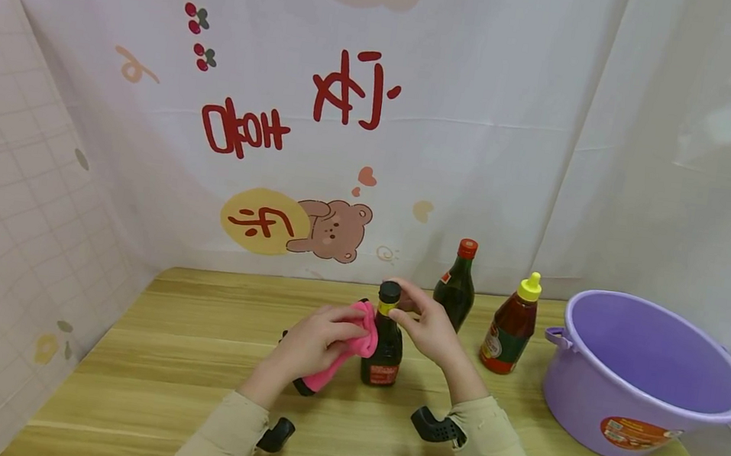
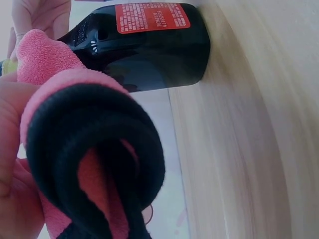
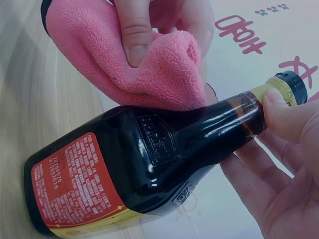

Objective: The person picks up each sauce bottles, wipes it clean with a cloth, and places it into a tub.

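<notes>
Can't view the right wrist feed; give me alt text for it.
The right hand holds a dark bottle by the neck, just below its black cap. The left hand holds a bunched pink cloth against the bottle's side. The bottle's red label faces the camera.

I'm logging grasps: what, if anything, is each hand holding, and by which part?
The right hand holds the black-capped bottle by its neck, below the cap; the left hand holds the pink cloth by a bunched fold.
</notes>
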### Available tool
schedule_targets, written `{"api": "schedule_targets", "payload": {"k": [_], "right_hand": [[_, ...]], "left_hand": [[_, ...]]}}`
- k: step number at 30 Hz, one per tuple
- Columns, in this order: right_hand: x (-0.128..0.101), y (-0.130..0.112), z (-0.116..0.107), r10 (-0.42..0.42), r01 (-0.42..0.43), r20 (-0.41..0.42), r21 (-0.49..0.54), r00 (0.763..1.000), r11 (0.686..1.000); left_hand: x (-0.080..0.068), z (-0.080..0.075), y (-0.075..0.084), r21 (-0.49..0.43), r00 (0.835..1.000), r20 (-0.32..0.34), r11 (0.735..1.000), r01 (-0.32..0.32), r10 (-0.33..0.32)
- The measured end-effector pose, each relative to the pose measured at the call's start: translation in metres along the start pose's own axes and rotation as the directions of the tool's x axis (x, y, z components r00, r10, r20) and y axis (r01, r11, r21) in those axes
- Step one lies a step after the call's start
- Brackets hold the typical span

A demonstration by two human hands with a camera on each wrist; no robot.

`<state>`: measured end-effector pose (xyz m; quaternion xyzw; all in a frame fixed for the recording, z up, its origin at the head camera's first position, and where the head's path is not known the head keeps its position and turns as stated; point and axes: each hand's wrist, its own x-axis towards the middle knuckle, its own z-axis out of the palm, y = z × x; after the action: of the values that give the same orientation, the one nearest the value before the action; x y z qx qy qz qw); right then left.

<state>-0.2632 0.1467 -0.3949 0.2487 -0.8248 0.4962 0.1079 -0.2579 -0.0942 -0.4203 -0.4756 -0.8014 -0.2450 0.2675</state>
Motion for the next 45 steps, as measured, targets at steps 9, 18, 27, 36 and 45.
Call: {"api": "schedule_targets", "payload": {"k": [9, 18, 27, 36, 45], "right_hand": [[-0.006, -0.033, -0.004, -0.009, 0.009, -0.003, -0.026, 1.0, 1.0], [-0.003, -0.026, -0.002, 0.006, -0.006, 0.008, -0.011, 1.0, 1.0], [0.0, -0.001, 0.001, -0.002, 0.002, 0.001, 0.006, 1.0, 1.0], [0.0, -0.002, 0.0, -0.009, 0.009, 0.005, 0.001, 1.0, 1.0], [-0.001, -0.003, 0.0, -0.011, 0.011, 0.0, -0.022, 1.0, 1.0]], "left_hand": [[-0.003, 0.001, -0.002, -0.018, 1.0, 0.022, 1.0, 0.011, -0.01], [-0.009, 0.001, -0.004, -0.033, 0.999, 0.031, 0.999, 0.018, -0.017], [-0.016, 0.001, -0.008, -0.063, 0.998, 0.058, 0.997, 0.032, -0.029], [-0.022, 0.005, -0.014, -0.106, 0.996, 0.087, 0.994, 0.036, -0.027], [-0.026, 0.009, -0.017, -0.128, 0.991, 0.132, 0.992, 0.016, 0.001]]}}
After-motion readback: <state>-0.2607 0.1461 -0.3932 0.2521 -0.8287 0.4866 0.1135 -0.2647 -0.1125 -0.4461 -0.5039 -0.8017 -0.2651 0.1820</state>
